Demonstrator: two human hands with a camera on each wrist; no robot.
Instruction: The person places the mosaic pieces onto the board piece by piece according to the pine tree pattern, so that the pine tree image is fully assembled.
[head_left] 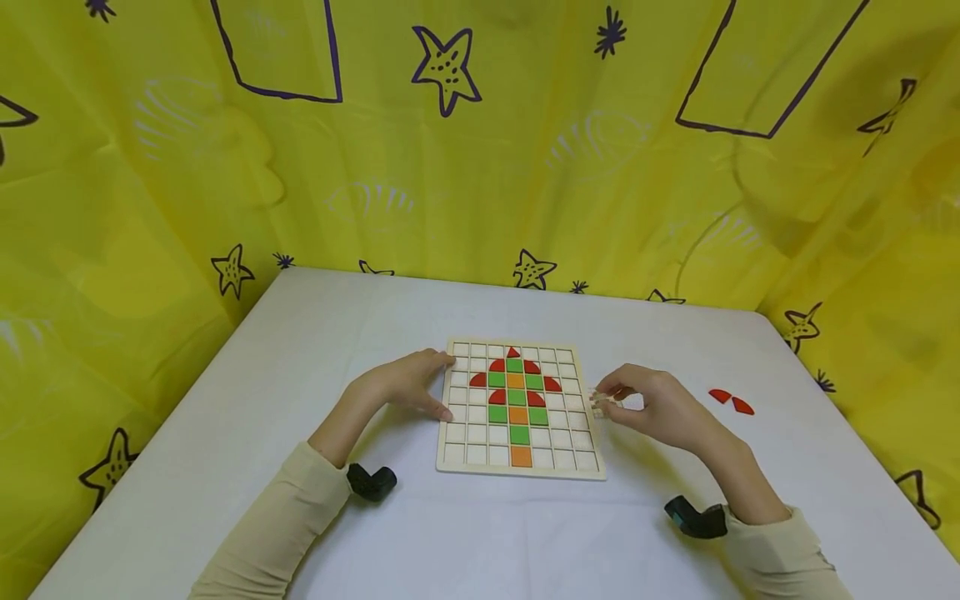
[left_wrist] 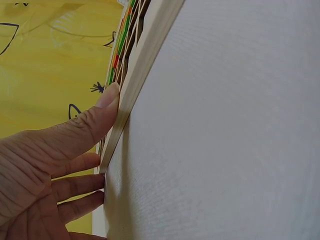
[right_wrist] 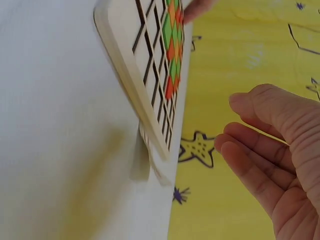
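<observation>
A square wooden grid board (head_left: pixel 459 454) lies on the white table, with red, green and orange tiles forming a tree-like figure in its middle columns. At the board's left edge my left hand (head_left: pixel 408 379) touches the rim with thumb and fingertips spread apart. My right hand (head_left: pixel 660 404) hovers just off the right edge, its fingers bent loosely. In the right wrist view a gap shows between thumb and fingers, with nothing visible in it. A pale wooden piece (right_wrist: pixel 154 159) sticks out by the board's side; how much lies hidden behind it I cannot tell.
Two red quarter-round tiles (head_left: pixel 731 401) lie on the table to the right of my right hand. A yellow curtain (head_left: pixel 480 167) with drawn stars hangs behind the white table (head_left: pixel 352 333) and at both sides. Each wrist carries a black camera mount (head_left: pixel 372 482).
</observation>
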